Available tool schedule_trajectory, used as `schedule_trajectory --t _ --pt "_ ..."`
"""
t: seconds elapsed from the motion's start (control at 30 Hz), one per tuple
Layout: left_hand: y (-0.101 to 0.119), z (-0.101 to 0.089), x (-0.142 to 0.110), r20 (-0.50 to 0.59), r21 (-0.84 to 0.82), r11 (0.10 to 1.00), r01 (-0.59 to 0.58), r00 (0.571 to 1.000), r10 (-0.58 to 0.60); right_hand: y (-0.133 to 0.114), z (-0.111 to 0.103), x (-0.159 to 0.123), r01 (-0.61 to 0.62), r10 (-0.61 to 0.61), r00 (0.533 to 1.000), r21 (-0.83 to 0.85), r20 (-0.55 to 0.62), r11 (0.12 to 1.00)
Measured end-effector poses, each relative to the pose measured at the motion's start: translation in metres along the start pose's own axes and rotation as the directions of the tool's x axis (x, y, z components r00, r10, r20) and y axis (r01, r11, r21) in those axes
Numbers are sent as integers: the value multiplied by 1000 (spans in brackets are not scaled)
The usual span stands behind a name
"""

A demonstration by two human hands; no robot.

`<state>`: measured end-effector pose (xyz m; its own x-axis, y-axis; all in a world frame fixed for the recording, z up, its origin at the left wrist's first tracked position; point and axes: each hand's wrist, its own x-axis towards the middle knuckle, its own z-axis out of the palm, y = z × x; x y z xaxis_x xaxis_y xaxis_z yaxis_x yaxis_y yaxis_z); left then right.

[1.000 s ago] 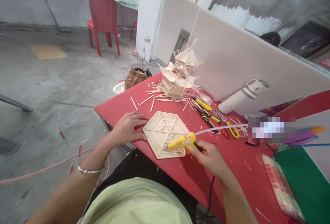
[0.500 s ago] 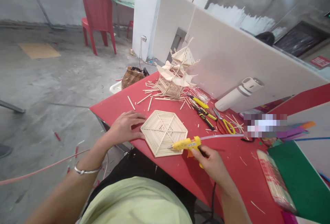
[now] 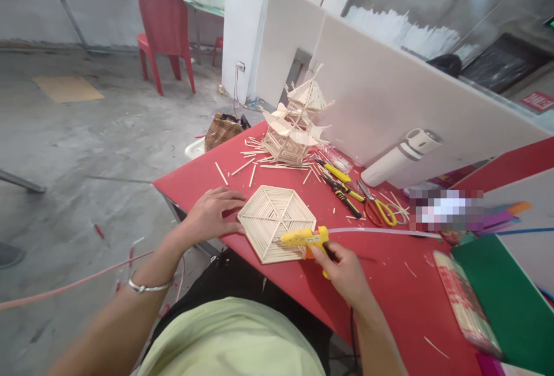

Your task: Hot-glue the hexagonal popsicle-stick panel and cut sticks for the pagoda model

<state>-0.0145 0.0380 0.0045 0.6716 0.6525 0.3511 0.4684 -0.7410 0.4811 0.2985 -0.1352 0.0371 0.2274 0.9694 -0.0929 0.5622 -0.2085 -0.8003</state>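
Observation:
A hexagonal panel of thin wooden sticks [image 3: 265, 214] lies flat near the front edge of the red table [image 3: 385, 284]. At its left corner rests my left hand [image 3: 211, 214], thumb and fingers apart, the thumb tip touching or very close to the panel's edge. My right hand [image 3: 344, 272] is wrapped round the handle of a yellow hot glue gun [image 3: 303, 239]. The gun's nozzle points left, over the lower middle of the panel; whether it touches the sticks I cannot tell. A long clear glue stick [image 3: 381, 232] trails out of the gun's back.
Behind the panel stands a stick-built pagoda [image 3: 288, 139] among loose sticks [image 3: 242, 166]. Pliers [image 3: 346, 194], a yellow cutter [image 3: 335, 170] and scissors [image 3: 381, 211] lie to its right, near a white bottle [image 3: 392, 162]. Bagged sticks [image 3: 465, 301] lie at far right.
My right hand has moved the glue gun a little to the left, its nozzle now further over the panel. My left hand stays at the panel's left corner.

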Motion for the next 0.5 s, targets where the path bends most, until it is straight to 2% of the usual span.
schedule_trajectory --t 0.2,0.37,0.5 --pt "2 0 1 -8 -8 1000 4 1000 -4 2 -2 2 -35 28 989 -51 -146 998" --pt "1 -1 1 -6 -6 1000 -2 1000 2 -3 3 5 -4 -1 991 -36 -131 999" --pt "2 -2 0 5 9 1000 -1 1000 1 -4 4 5 -11 -1 983 -69 -182 998"
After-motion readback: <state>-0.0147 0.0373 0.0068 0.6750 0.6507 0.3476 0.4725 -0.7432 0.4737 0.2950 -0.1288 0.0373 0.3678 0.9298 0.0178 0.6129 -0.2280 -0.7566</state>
